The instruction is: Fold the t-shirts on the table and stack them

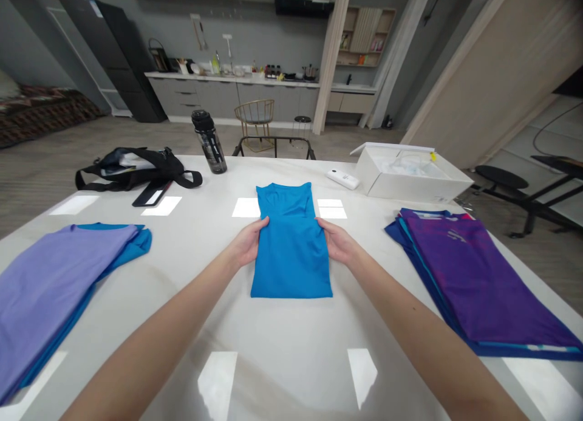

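Note:
A blue garment [292,257], folded into a narrow rectangle, lies on the white table in front of me. Its near part is doubled over, and a single flatter section extends beyond the fold toward the far side. My left hand [248,243] grips its left edge, thumb on top and fingers curled beneath. On the opposite edge my right hand [338,241] pinches the cloth the same way, at about the same height. The fingers under the cloth are partly hidden. Whether it is a shirt cannot be made out from this folded shape.
Lavender and blue garments [68,269] lie at the left, a stack topped by a purple shirt [473,275] at the right. Farther back are a black bag [136,166], a dark phone-like slab [150,194], a bottle [209,143], a white device [342,178] and a white box [410,181].

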{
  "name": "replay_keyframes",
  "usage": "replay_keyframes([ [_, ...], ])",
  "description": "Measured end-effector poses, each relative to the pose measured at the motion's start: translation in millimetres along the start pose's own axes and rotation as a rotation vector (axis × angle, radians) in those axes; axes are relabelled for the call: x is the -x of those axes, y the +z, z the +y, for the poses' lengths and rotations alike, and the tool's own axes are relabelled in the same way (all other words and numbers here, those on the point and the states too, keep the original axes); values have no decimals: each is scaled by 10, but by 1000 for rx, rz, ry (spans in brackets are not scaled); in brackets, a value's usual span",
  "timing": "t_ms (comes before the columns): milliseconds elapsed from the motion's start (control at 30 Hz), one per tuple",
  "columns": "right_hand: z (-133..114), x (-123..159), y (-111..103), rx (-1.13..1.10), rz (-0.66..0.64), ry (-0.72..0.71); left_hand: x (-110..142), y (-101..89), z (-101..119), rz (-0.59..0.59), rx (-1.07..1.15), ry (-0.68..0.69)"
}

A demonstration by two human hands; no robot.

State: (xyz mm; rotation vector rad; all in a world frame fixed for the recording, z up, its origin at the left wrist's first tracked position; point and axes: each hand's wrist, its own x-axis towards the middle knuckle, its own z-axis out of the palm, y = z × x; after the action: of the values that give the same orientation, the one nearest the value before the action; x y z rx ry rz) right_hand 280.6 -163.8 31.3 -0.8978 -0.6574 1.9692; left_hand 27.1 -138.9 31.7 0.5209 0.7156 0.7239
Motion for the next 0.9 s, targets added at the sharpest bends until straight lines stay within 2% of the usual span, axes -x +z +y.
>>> replay_keyframes([
  [100, -203, -249, -14, 12, 20, -24, -240, 34, 240, 5, -32, 62],
  [200, -312, -446, -50, 27, 34, -80, -409, 30, 386, 28, -63, 106],
  [300, -273, -607, -140, 112, 70, -164, -532, -58, 390, 41, -116, 127],
  [367, -190, -718, -227, 216, 143, -196, -619, -160, 335, 71, -180, 135],
  [467, -84, -875, -356, 509, 348, -226, -767, -335, 265, 251, -415, 204],
  [567, -95, -918, -425, 883, 490, -340, -832, -456, 301, 477, -861, 351],
  [600, -124, -884, -431, 993, 497, -399, -809, -471, 335, 516, -1025, 419],
  [667, -199, -733, -424, 1225, 491, -537, -683, -466, 408, 510, -1360, 595],
  [767, -280, -372, -403, 1569, 453, -672, -357, -412, 455, 384, -1836, 830],
  [833, -281, -154, -396, 1704, 389, -619, -151, -392, 423, 303, -2027, 844],
  [900, -251, -49, -390, 1764, 341, -513, -42, -408, 371, 282, -2090, 786],
])
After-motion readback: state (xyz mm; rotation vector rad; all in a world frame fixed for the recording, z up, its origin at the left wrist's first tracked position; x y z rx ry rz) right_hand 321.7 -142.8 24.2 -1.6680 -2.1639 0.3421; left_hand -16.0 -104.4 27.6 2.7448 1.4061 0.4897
